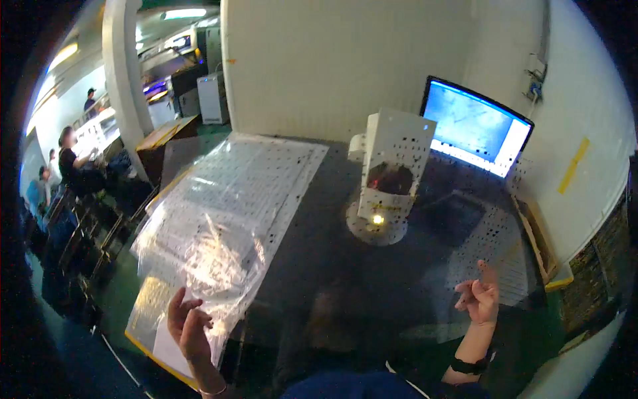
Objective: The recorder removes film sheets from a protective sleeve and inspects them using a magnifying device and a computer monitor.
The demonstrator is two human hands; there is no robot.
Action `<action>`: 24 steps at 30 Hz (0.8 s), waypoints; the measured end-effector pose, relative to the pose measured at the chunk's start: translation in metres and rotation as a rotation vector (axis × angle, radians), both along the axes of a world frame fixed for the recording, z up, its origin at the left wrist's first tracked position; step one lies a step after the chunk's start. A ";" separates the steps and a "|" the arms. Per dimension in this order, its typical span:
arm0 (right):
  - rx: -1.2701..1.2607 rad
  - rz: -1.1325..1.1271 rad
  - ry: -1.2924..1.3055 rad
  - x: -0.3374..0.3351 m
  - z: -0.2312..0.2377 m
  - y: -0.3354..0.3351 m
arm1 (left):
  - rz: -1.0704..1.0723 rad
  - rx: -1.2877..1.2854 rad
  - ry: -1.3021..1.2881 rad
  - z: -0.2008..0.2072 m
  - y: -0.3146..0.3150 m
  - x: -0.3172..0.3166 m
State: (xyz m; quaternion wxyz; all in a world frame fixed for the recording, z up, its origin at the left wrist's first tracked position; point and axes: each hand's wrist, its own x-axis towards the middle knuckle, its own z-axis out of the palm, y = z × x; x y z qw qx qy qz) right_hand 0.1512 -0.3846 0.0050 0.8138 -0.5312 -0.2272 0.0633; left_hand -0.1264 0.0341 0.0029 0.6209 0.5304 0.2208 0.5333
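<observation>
My left hand (189,327) is over the near left part of the table, its fingers apart and loosely bent, with nothing seen in it. Close beyond it lies crumpled, shiny clear plastic film (216,256) on a pale sheet with rows of dark marks (286,176). On the right my right hand (480,300) is raised above the dark tabletop, index finger stretched out and the others partly bent; it holds nothing I can see. Nearest to it is a pale printed sheet (488,233). A white boxy device (402,143) with a round base and a glowing light stands beyond, between my hands.
A lit monitor (472,126) stands at the back right, before a pale wall (345,66). A shallow wooden tray (537,243) runs along the right edge. Further left are a cardboard box (166,136), a pillar (125,80) and several people, one seated (76,163).
</observation>
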 end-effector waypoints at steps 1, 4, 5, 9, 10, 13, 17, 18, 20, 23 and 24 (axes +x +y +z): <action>0.011 0.038 -0.010 0.000 0.001 -0.004 | -0.013 0.009 -0.036 0.001 0.002 -0.002; 0.030 0.051 -0.066 -0.003 0.006 -0.005 | 0.012 0.010 -0.074 0.002 0.008 -0.007; 0.043 0.062 -0.068 -0.004 0.002 -0.005 | 0.030 0.007 -0.095 -0.002 0.013 -0.011; 0.092 0.003 -0.053 0.001 -0.014 -0.015 | 0.027 0.013 -0.149 0.000 0.018 -0.014; 0.103 -0.031 -0.130 0.002 -0.019 -0.016 | 0.027 0.025 -0.166 0.000 0.017 -0.013; 0.166 -0.029 -0.072 0.004 -0.029 -0.022 | 0.048 0.016 -0.176 0.005 0.015 -0.017; 0.188 -0.053 -0.060 0.002 -0.037 -0.021 | -0.010 0.045 -0.224 0.004 0.019 -0.027; 0.194 -0.149 -0.047 0.002 -0.044 -0.025 | 0.004 0.048 -0.227 0.005 0.018 -0.029; 0.233 -0.178 -0.071 0.004 -0.048 -0.021 | -0.006 0.050 -0.226 0.007 0.015 -0.030; 0.205 -0.309 0.051 -0.002 -0.043 -0.025 | -0.035 0.045 -0.234 0.006 0.013 -0.020; 0.153 -0.298 -0.012 -0.001 -0.039 -0.027 | -0.059 0.046 -0.239 0.007 0.011 -0.011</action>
